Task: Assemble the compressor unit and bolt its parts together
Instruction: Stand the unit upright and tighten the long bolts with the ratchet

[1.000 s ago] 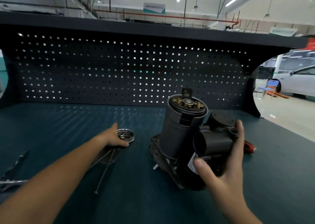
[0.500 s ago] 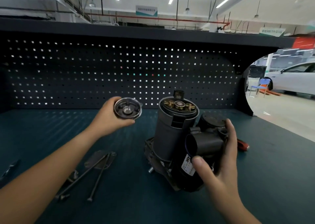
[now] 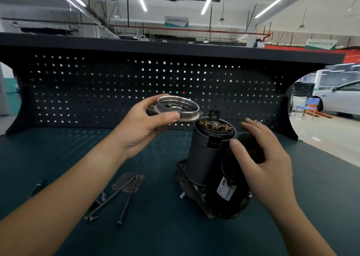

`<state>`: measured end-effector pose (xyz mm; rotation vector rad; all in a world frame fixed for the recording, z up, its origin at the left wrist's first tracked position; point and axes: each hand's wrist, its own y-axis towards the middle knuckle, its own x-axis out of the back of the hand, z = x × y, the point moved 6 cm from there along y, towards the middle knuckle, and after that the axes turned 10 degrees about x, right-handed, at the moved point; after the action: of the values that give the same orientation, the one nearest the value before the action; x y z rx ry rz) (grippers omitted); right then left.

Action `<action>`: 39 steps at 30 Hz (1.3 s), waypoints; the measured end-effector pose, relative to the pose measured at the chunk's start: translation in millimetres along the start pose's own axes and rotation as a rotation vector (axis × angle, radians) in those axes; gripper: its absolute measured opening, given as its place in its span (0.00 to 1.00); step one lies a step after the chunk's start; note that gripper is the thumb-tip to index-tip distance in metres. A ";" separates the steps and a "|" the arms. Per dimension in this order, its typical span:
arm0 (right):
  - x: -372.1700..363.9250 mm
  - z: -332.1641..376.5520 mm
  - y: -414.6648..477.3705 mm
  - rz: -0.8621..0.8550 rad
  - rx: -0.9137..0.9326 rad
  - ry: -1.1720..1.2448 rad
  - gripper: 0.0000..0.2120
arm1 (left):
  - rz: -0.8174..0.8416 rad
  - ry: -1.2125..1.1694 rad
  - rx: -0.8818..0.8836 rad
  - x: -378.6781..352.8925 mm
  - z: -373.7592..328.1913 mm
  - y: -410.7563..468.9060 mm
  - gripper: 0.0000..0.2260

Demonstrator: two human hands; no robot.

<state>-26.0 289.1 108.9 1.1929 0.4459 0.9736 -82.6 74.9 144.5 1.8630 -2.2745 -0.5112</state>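
Observation:
The black compressor unit (image 3: 206, 162) stands tilted on the teal bench, its motor cylinder open at the top with brass brushes and a bearing showing. My left hand (image 3: 142, 131) grips a round metal end cap (image 3: 176, 108), hollow side up, just left of and slightly above that open top. My right hand (image 3: 261, 154) hovers over the unit's right side with fingers spread and relaxed, holding nothing; whether it touches the housing is unclear. Two long bolts (image 3: 116, 195) lie on the bench at the left.
A thin grey gasket plate (image 3: 121, 181) lies under the bolts' far ends. A small metal part (image 3: 101, 198) sits beside them. The black pegboard wall (image 3: 97, 92) closes the bench's back. At the right, the bench edge (image 3: 331, 152) drops to the workshop floor.
My left hand lifted the end cap off the bench and carried it right, close to the motor's open top. My right hand let go of the compressor housing and spread its fingers.

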 end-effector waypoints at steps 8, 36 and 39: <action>2.8 -8.1 15.6 -0.133 -0.128 0.313 0.11 | -0.098 0.804 -0.061 -17.6 -43.6 18.9 0.40; -16.4 -36.6 -26.3 -0.148 -0.239 0.515 0.15 | 0.409 1.629 -0.060 -119.8 -44.1 67.1 0.35; -16.5 -38.4 -27.2 -0.154 -0.261 0.521 0.18 | 0.407 1.678 -0.045 -118.0 -38.8 63.8 0.36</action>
<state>-52.8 296.2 67.4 0.6511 0.7833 1.1668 -103.2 194.0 214.3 0.8907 -1.2329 0.7884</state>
